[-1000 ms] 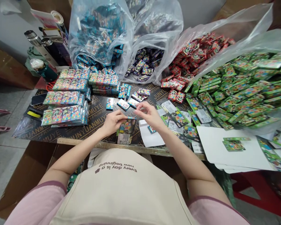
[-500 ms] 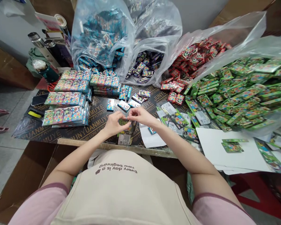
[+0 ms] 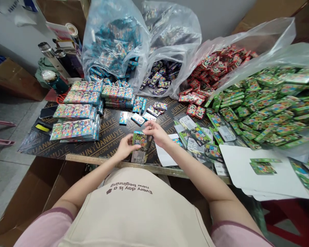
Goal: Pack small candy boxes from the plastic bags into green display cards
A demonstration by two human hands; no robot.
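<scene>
A dark printed packet (image 3: pixel 143 142) with a green side and a blue strip along its top stands upright near the front edge of the table. Its lower part shows a pale label (image 3: pixel 139 157). My left hand (image 3: pixel 125 147) grips the packet's left side, thumb across the front. At the top right corner, my right hand (image 3: pixel 154 132) has thumb and fingers pinched together on the packet's top edge. Just beyond lie small blue boxes, one upright-looking box (image 3: pixel 123 118) and one tilted box (image 3: pixel 137 119). A white sheet (image 3: pixel 164 156) lies partly under my right forearm.
Stacks of wrapped multi-packs (image 3: pixel 74 128) stand at the left. Behind are clear bags of blue packs (image 3: pixel 115 44), purple packs (image 3: pixel 158 77), red packs (image 3: pixel 218 65) and green packs (image 3: pixel 267 103). Flat printed sleeves (image 3: pixel 198 135) and white card (image 3: pixel 237 175) lie to the right.
My hands first met at the packet's top, fingertips together. Now the left hand has slid down its side, and the right hand stays at the top corner, uncovering the printed front.
</scene>
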